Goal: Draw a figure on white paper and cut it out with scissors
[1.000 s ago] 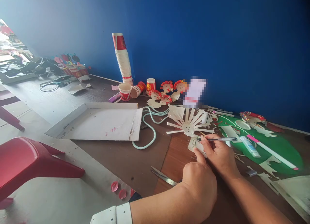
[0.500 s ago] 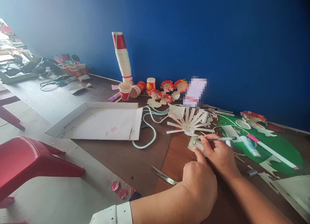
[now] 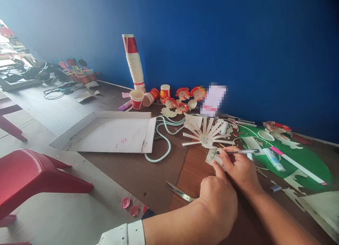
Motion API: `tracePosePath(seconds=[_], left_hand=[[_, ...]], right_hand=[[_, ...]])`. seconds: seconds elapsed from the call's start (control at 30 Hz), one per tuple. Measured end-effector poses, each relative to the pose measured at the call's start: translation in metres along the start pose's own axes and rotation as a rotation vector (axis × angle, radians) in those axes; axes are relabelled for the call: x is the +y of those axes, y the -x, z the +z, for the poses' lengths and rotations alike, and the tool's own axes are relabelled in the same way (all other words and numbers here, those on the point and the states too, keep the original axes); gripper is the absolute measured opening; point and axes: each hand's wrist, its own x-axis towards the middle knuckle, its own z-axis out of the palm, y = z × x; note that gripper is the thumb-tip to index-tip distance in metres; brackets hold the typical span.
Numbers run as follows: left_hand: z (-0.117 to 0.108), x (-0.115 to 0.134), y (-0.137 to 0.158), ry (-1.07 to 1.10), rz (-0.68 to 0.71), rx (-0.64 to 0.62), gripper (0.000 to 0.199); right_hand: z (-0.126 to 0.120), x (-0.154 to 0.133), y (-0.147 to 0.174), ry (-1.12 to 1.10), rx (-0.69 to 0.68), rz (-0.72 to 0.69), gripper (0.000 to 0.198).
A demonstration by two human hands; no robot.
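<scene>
My right hand [image 3: 242, 169] pinches a clear-barrelled pen [image 3: 245, 151], its tip on a small cream piece of paper [image 3: 209, 157] with some dark drawn lines. With its index finger stretched out and the other fingers curled, my left hand [image 3: 218, 202] presses on the near side of that paper. Part of the paper is hidden under both hands. Just beyond lies a cut paper cup [image 3: 206, 140], its strips fanned out around a base with a small face drawn on it. Scissors [image 3: 181, 193] rest left of my left hand, their handles hidden by my wrist.
A white box lid [image 3: 129, 133] and a pale cord [image 3: 169, 151] lie left. Stacked paper cups [image 3: 135, 68] stand by the blue wall, near red-fringed paper figures [image 3: 182, 94]. Right are a glue tube [image 3: 274, 160], a pink-capped marker [image 3: 299, 165] and scraps. A red stool [image 3: 23, 178] stands left.
The pen tip has shifted very slightly on the paper. Both hands otherwise keep their places, and the things around them have not moved.
</scene>
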Motion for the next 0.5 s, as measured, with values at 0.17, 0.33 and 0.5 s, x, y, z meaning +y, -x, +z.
tracePosePath(seconds=[0.17,0.33,0.5], left_hand=[[0.0021,0.0013,-0.0007,-0.012,0.009,-0.003,0.049],[0.0049,0.0032,-0.0014,-0.040,-0.001,0.001,0.049],[0.0038,0.0021,-0.0009,-0.019,0.000,-0.016,0.051]], right_hand=[[-0.0039,-0.0041,0.0001,-0.094,0.091,0.013,0.027],[-0.0064,-0.0016,0.0003,-0.191,0.145,0.080,0.027],[-0.0047,0.0001,-0.0003,-0.222,0.142,0.105,0.026]])
